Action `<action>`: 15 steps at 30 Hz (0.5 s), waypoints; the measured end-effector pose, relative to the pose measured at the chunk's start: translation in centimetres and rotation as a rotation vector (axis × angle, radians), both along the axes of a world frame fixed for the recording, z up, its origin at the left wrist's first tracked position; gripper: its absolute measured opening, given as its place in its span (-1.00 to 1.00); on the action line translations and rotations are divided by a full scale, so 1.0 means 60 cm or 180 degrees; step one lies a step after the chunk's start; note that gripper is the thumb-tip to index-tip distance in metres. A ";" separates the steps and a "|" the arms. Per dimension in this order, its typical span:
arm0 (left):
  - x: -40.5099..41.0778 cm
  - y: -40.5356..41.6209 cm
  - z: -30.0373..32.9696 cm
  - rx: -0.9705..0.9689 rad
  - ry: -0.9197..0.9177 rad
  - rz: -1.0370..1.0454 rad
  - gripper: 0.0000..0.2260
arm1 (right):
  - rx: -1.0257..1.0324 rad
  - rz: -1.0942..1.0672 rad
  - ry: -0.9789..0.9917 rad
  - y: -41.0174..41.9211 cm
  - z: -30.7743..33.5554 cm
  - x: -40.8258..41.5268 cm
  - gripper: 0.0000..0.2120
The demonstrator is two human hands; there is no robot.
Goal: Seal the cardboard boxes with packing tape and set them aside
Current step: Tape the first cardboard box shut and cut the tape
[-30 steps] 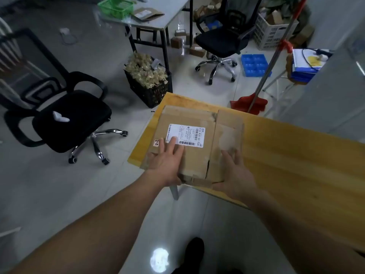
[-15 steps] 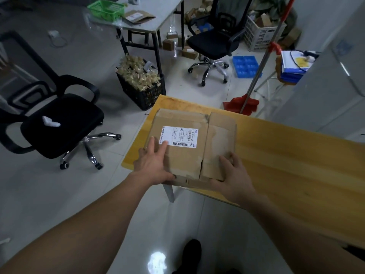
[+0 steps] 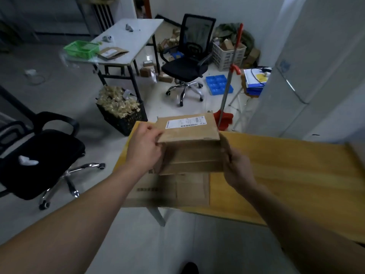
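A brown cardboard box (image 3: 192, 147) with a white shipping label on its top face is lifted off the wooden table (image 3: 286, 171), tilted with its near side facing me. My left hand (image 3: 144, 147) grips its left end and my right hand (image 3: 237, 169) grips its right end. Under it, a flat piece of brown cardboard (image 3: 177, 190) lies on the table's near left corner. No packing tape shows in view.
A black office chair (image 3: 35, 161) stands to the left. Beyond the table are a black crate of pale packets (image 3: 120, 109), a white table (image 3: 128, 44) with a green basket, a second chair (image 3: 189, 62), a red-handled dustpan (image 3: 225, 117) and a grey cabinet (image 3: 316, 72) at right.
The box lay flat on the table's corner with both hands resting on it; now both hands have raised and tilted it. A flat cardboard piece shows beneath.
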State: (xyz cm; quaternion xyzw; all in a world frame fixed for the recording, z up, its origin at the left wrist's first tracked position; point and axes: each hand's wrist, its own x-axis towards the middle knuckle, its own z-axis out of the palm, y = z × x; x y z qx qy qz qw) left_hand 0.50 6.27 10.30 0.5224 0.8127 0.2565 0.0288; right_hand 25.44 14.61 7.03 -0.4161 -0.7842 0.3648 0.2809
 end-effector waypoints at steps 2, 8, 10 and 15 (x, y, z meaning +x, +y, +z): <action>0.041 0.047 0.035 0.0273 -0.0124 -0.0074 -0.72 | -0.0063 -0.0463 -0.0044 0.026 0.030 0.031 -0.75; 0.239 0.207 0.109 0.0602 -0.0277 -0.0583 -0.79 | -0.0182 -0.1603 -0.0526 0.119 0.107 0.241 -0.82; 0.330 0.259 0.115 0.0540 -0.0322 -0.0837 -0.81 | -0.0098 -0.1828 -0.0594 0.131 0.123 0.338 -0.90; 0.595 0.350 0.108 0.0364 -0.0383 -0.1524 -0.84 | -0.0128 -0.2509 -0.0786 0.129 0.137 0.596 -0.95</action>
